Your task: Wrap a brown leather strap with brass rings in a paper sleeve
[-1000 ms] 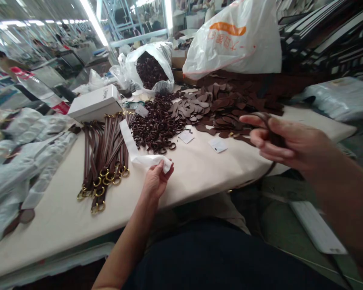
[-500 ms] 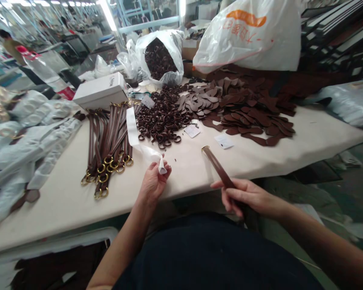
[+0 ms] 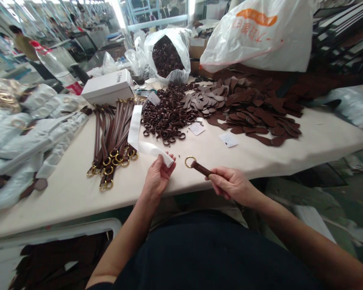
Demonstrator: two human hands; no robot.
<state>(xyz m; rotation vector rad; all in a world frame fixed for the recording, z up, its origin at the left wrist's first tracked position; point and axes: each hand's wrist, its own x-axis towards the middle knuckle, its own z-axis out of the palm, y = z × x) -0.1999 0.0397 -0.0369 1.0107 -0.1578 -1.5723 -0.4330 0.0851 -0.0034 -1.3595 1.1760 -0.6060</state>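
My left hand (image 3: 160,174) is closed on the end of a white strip (image 3: 148,149), pinched between thumb and fingers. The strip runs back over the table and bends up beside the straps. In my right hand (image 3: 228,182) is a brown leather strap (image 3: 201,168), gripped near its end. A gold ring (image 3: 190,162) at that end points toward my left hand, a short gap away from it. The rest of this strap is hidden by my hand. Left of the white strip lies a bundle of brown straps (image 3: 109,133) with gold rings at their near ends.
Small brown leather loops (image 3: 163,117) are heaped mid-table, with a bag of loops (image 3: 167,56) behind. Flat brown leather pieces (image 3: 260,112) pile to the right. A white box (image 3: 107,88) and a plastic bottle (image 3: 56,66) stand at the back left. Wrapped parts (image 3: 15,137) cover the left end.
My right hand has moved left and turned the strap, bringing its ring end closer to my left hand. The ring now shows as a full circle. The strip's end lies flatter in my left fingers.
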